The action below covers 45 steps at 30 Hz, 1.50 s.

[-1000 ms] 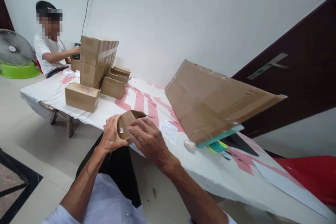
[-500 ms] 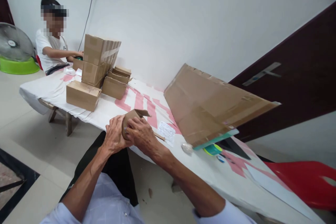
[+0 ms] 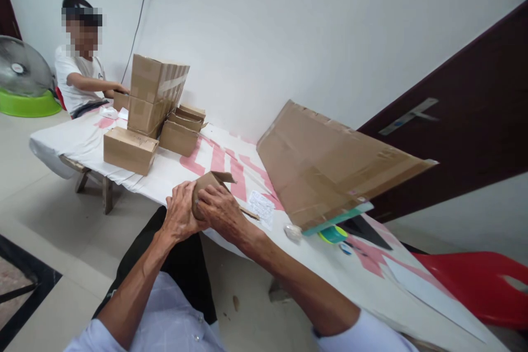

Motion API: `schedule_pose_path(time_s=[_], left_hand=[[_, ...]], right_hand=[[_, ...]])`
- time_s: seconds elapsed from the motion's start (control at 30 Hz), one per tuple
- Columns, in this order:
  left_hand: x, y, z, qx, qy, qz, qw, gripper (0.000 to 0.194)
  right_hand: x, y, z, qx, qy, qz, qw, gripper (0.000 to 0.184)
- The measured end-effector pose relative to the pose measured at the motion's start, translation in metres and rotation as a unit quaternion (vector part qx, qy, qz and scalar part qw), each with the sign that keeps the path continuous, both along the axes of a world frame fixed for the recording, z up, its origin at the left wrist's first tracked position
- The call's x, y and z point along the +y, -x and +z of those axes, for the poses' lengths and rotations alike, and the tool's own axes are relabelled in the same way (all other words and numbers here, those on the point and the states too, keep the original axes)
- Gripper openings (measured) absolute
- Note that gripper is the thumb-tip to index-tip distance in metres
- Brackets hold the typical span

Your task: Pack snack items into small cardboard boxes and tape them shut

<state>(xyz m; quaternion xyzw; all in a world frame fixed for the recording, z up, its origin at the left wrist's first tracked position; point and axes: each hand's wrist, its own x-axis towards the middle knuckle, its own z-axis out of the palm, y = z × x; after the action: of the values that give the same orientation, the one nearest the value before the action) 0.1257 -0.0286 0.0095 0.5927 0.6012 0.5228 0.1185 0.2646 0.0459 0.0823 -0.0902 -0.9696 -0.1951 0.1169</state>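
Note:
A small brown cardboard box (image 3: 202, 182) is tilted between my hands at the near edge of the table, one flap standing out to the right. My left hand (image 3: 181, 212) grips its left side and lower corner. Over its near face lies my right hand (image 3: 220, 206), with fingers bent and pressed against the cardboard; my forearm and fingers hide much of that side. Just right of the box a handwritten sheet of paper (image 3: 261, 206) lies on the cloth. A thin cardboard strip or flap (image 3: 249, 213) shows beside my right hand.
Closed boxes (image 3: 144, 85) are stacked at the left, with a single box (image 3: 130, 151) and an open box (image 3: 179, 135) nearby. A large cardboard sheet (image 3: 330, 159) leans on the right, near a tape roll (image 3: 332, 234). A co-worker (image 3: 84, 80) sits at the far end.
My right hand has shifted very slightly on the box, which stays in place. The co-worker's hand has moved a little, and the green item by it no longer shows.

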Motion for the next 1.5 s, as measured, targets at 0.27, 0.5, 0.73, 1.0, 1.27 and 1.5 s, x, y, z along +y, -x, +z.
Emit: schedule_pose_path(time_s=[0.27,0.5,0.73,1.0,1.27,1.5], left_hand=[[-0.001,-0.001,0.001,0.006,0.002,0.004,1.000,0.112],[-0.002,-0.002,0.004,0.011,0.013,0.004,1.000,0.111],[-0.006,-0.004,0.010,0.030,0.024,0.014,0.999,0.107],[-0.004,-0.001,0.004,0.036,0.030,0.015,0.999,0.111],[0.004,0.025,-0.004,-0.005,-0.019,0.012,1.000,0.110],[0.007,0.067,-0.015,-0.096,-0.004,-0.052,0.994,0.109]], right_hand=[[0.004,0.000,-0.003,0.015,-0.003,0.003,1.000,0.015],[0.003,0.000,-0.003,0.025,-0.020,0.001,0.999,0.020],[0.005,-0.002,-0.005,0.095,-0.002,0.008,0.995,0.028],[-0.005,-0.003,0.014,0.271,0.279,-0.022,0.921,0.025],[-0.008,-0.012,0.050,0.333,0.656,-0.055,0.676,0.043],[0.038,-0.067,0.034,0.478,0.568,-0.075,0.666,0.043]])
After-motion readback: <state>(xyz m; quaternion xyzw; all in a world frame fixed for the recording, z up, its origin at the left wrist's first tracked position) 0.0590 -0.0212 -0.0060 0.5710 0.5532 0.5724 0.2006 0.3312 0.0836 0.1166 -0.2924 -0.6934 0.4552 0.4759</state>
